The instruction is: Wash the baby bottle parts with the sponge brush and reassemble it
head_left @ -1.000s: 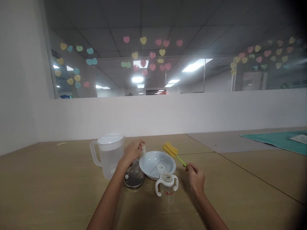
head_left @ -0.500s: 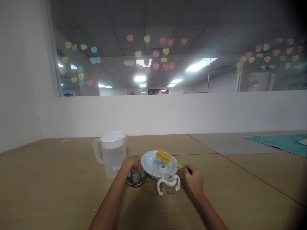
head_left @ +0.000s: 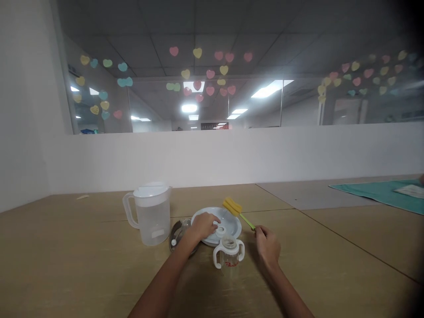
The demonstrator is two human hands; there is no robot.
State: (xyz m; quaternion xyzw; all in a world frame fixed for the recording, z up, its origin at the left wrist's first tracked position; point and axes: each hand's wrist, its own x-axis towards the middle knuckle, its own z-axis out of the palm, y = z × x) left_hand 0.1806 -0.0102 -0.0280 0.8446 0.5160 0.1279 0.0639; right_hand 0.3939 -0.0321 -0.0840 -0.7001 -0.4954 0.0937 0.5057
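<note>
My right hand (head_left: 267,245) is closed around the green handle of a sponge brush (head_left: 232,206), its yellow sponge head raised over the right rim of a pale blue bowl (head_left: 205,210). My left hand (head_left: 206,225) reaches over that bowl with its index finger stretched out. Close to those fingertips, a white ring (head_left: 221,231) lies in the bowl. In front stands an uncapped clear baby bottle (head_left: 229,257) with two white handles. Partly behind my left forearm is a dark round dish (head_left: 172,238) with clear and white small parts.
A translucent water jug (head_left: 153,221) with a white top stands left of the dish. On the far right lies a teal cloth (head_left: 374,194) with a pale item on it. A wall (head_left: 212,154) with a window above borders the table at the back.
My left hand has moved right, from the dark dish to over the bowl. The brush head has risen and shifted right. The view has turned slightly.
</note>
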